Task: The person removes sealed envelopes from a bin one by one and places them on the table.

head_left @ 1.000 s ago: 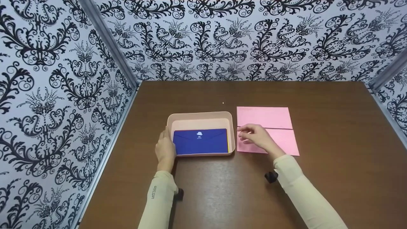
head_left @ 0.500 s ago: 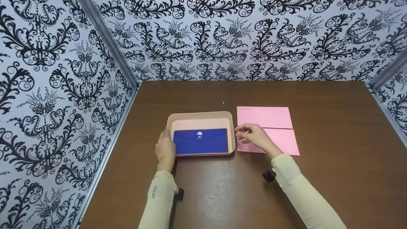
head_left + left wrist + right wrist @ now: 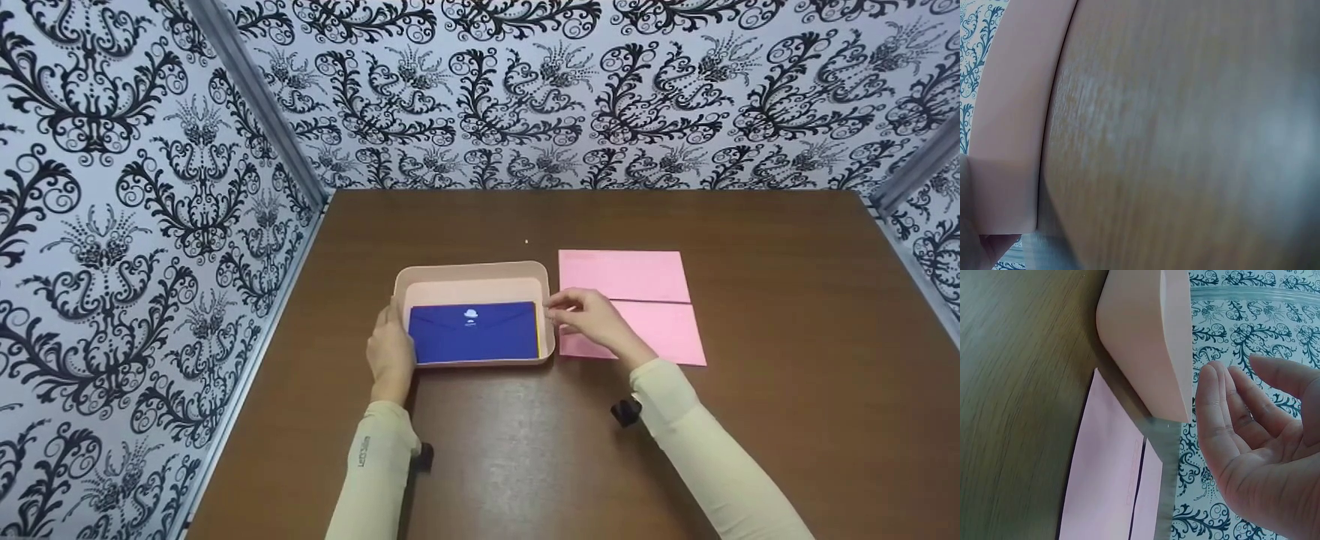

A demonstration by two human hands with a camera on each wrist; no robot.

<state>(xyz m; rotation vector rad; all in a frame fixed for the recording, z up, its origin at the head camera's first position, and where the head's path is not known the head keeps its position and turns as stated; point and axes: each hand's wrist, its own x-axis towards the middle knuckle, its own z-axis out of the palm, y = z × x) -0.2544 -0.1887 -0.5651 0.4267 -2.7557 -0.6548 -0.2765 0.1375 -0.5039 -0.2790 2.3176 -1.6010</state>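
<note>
Movement in the head view belongs mainly to the right hand (image 3: pixel 598 320): 1 second ago it was above the pink paper pieces (image 3: pixel 667 337), and now its fingertips are over the right rim of the peach tray (image 3: pixel 472 289). The left hand (image 3: pixel 391 354) remains at the tray's left wall, touching its outside with fingers nearly straight. Inside the tray, toward the near side, the blue envelope (image 3: pixel 476 345) lies flat, with a pointed flap, a white emblem (image 3: pixel 470 315) and a yellow strip (image 3: pixel 538 337) at its right edge. The 2 pink pieces lie beside the tray.

In the left wrist view, the tray wall is smooth and matte; the brown table (image 3: pixel 1185 140) shows blurred wood grain.

In the right wrist view, the right hand is relaxed, fingers softly bent, thumb apart, holding nothing. The pink pieces are thin, sharp-cornered, 1 with faint printed marks.
</note>
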